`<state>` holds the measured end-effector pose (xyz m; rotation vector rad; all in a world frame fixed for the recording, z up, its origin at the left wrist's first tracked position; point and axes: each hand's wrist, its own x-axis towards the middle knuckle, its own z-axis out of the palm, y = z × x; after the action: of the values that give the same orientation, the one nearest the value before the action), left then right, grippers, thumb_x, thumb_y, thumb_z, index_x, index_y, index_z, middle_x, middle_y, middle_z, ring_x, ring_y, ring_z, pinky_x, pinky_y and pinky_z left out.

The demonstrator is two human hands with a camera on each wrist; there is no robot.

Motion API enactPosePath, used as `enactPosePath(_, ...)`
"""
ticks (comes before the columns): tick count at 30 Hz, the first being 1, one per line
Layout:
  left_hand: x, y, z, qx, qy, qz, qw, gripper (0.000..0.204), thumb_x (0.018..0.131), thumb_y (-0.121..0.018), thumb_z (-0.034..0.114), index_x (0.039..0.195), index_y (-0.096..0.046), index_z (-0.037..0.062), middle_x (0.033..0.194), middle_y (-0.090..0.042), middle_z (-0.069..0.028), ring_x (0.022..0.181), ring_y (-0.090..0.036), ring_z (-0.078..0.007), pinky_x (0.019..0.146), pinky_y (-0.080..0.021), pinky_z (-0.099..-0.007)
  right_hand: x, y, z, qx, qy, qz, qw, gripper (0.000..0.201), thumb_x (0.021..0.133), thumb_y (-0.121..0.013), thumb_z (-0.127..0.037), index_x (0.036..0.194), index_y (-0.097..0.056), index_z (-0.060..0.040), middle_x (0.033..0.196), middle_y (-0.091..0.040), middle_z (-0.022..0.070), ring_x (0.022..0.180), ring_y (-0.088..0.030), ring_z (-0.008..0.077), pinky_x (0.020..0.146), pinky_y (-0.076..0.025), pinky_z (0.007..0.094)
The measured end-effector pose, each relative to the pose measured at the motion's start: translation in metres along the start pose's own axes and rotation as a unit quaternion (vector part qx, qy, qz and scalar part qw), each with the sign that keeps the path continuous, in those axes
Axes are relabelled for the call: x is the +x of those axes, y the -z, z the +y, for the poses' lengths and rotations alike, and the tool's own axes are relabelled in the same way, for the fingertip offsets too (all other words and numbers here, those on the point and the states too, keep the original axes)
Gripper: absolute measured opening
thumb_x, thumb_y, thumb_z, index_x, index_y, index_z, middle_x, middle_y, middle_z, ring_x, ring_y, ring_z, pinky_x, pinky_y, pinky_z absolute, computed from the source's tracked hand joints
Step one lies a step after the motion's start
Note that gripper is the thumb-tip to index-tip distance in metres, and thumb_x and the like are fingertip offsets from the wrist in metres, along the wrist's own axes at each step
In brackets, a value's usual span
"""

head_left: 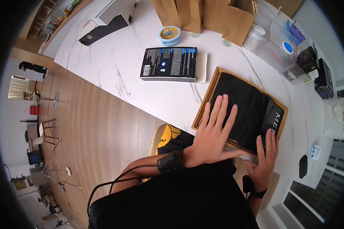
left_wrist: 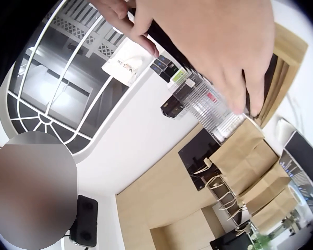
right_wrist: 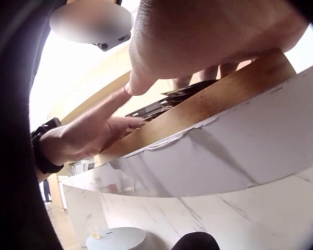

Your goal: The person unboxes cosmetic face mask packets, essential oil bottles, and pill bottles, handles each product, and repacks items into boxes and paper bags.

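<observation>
Nearest, below the table [head_left: 126, 86] edge, a black shirt [head_left: 172, 198] is seen, and beside it a yellow-printed cloth [head_left: 170, 135] on a chair. At the near edge of the table, a wooden tray [head_left: 206, 104] is set at a slant, and in it a shiny black bag [head_left: 252, 108] is laid flat, marked with white letters at its right end.

The bag is pressed by the left hand [head_left: 214, 141], laid across its left part; its fingers are straight and spread, nothing is gripped, and its thumb is stretched along the near rim of the tray. By the right hand [head_left: 262, 164] the near right corner of the bag is touched, with straight fingers and nothing grasped; its thumb is pointed toward the left one.

To the right, a small timer [head_left: 315, 152] and a dark flat item [head_left: 303, 166] are seen near each other. Beyond the tray, to the left, a black box [head_left: 168, 63] is laid with its barcode up, and just behind it a tape roll [head_left: 170, 35] is placed. Farther off, paper bags [head_left: 206, 19] are stood beside a clear bin [head_left: 271, 49], in which white tubs are held. At the far left, a white box [head_left: 112, 13] is seen.
</observation>
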<state>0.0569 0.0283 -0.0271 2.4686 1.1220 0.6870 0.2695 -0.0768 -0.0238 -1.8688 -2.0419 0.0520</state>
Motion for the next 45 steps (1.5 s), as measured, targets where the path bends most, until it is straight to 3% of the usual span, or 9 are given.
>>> enactPosePath(12, 0.004, 0.01, 0.012, -0.002, -0.008, 0.005, 1.0, 0.107, 0.086, -0.053, 0.074, 0.151, -0.029, -0.0063, 0.156, -0.019, -0.0365, 0.147, -0.015, -0.0526, 0.117, -0.013, -0.0619, -0.001, 0.0, 0.005, -0.011, 0.032, 0.01, 0.999, 0.078, 0.091, -0.044, -0.071, 0.141, -0.055, -0.0127, 0.153, -0.041, 0.0218, 0.142, -0.037, 0.0407, 0.115, -0.025, 0.0596)
enactPosePath(16, 0.0, -0.002, 0.001, 0.003, -0.007, -0.034, 0.999, 0.109, 0.083, -0.057, 0.074, 0.153, -0.028, -0.0031, 0.158, -0.016, -0.0358, 0.148, -0.013, -0.0518, 0.115, -0.012, -0.065, 0.008, 0.005, -0.001, 0.004, 0.002, -0.062, 0.998, 0.078, 0.09, -0.05, -0.067, 0.144, -0.051, -0.0106, 0.155, -0.038, 0.0213, 0.144, -0.035, 0.0403, 0.115, -0.024, 0.0597)
enactPosePath(19, 0.006, 0.03, -0.004, -0.045, -0.003, -0.003, 0.999, 0.105, 0.083, -0.063, 0.068, 0.155, -0.027, 0.0018, 0.16, -0.014, -0.0322, 0.148, -0.013, -0.0505, 0.116, -0.012, -0.0649, 0.001, 0.0, 0.005, 0.065, 0.001, 0.031, 0.997, 0.077, 0.094, -0.048, -0.062, 0.149, -0.042, -0.0078, 0.155, -0.035, 0.0244, 0.143, -0.033, 0.0453, 0.116, -0.025, 0.0581)
enactPosePath(26, 0.044, 0.138, -0.171, 0.069, 0.056, 0.195, 0.977, 0.052, 0.085, -0.076, 0.026, 0.127, -0.06, -0.0006, 0.132, -0.058, -0.0228, 0.121, -0.058, -0.0364, 0.101, -0.047, -0.0415, -0.011, -0.019, 0.012, 0.141, -0.054, 0.148, 0.977, 0.082, 0.098, -0.038, -0.058, 0.147, -0.031, 0.0071, 0.154, -0.032, 0.0293, 0.143, -0.033, 0.0427, 0.117, -0.024, 0.0499)
enactPosePath(30, 0.068, 0.205, -0.269, 0.217, 0.083, 0.236, 0.944, 0.046, 0.086, -0.076, 0.027, 0.12, -0.062, -0.0004, 0.122, -0.063, -0.0196, 0.117, -0.059, -0.0354, 0.102, -0.046, -0.0419, -0.011, -0.026, 0.014, 0.155, -0.081, 0.212, 0.962, 0.086, 0.098, -0.031, -0.065, 0.147, -0.033, 0.0059, 0.151, -0.036, 0.028, 0.14, -0.036, 0.0413, 0.116, -0.027, 0.0487)
enactPosePath(34, 0.099, 0.26, -0.362, 0.341, 0.171, 0.31, 0.871, 0.078, 0.078, -0.082, 0.041, 0.133, -0.05, -0.0051, 0.138, -0.047, -0.0268, 0.123, -0.053, -0.0403, 0.106, -0.043, -0.0415, -0.012, -0.024, 0.016, 0.164, -0.098, 0.198, 0.961, 0.089, 0.096, -0.033, -0.068, 0.145, -0.033, 0.0063, 0.147, -0.039, 0.0278, 0.138, -0.038, 0.0413, 0.114, -0.029, 0.0494)
enactPosePath(36, 0.108, 0.282, -0.382, 0.333, 0.2, 0.293, 0.874, 0.101, 0.072, -0.086, 0.047, 0.141, -0.037, -0.0088, 0.143, -0.038, -0.0315, 0.129, -0.049, -0.04, 0.108, -0.043, -0.0412, -0.015, -0.024, 0.016, 0.161, -0.104, 0.19, 0.963, 0.09, 0.095, -0.036, -0.069, 0.144, -0.033, 0.0066, 0.147, -0.038, 0.0281, 0.138, -0.038, 0.0416, 0.113, -0.03, 0.0496)
enactPosePath(39, 0.121, 0.292, -0.455, 0.042, 0.233, 0.316, 0.919, 0.119, 0.059, -0.094, 0.047, 0.143, -0.031, -0.0097, 0.138, -0.045, -0.031, 0.129, -0.051, -0.0337, 0.107, -0.044, -0.0384, -0.014, -0.026, 0.014, 0.157, -0.112, 0.2, 0.961, 0.089, 0.095, -0.037, -0.067, 0.143, -0.034, 0.0069, 0.143, -0.04, 0.0277, 0.137, -0.038, 0.0414, 0.112, -0.031, 0.0501)
enactPosePath(45, 0.126, 0.292, -0.443, -0.099, 0.237, 0.28, 0.925, 0.111, 0.061, -0.095, 0.036, 0.14, -0.032, -0.009, 0.136, -0.048, -0.026, 0.122, -0.056, -0.03, 0.099, -0.049, -0.0348, -0.016, -0.026, 0.015, 0.181, -0.135, 0.197, 0.954, 0.084, 0.096, -0.04, -0.064, 0.141, -0.036, 0.0072, 0.137, -0.045, 0.027, 0.133, -0.041, 0.041, 0.11, -0.032, 0.0505)
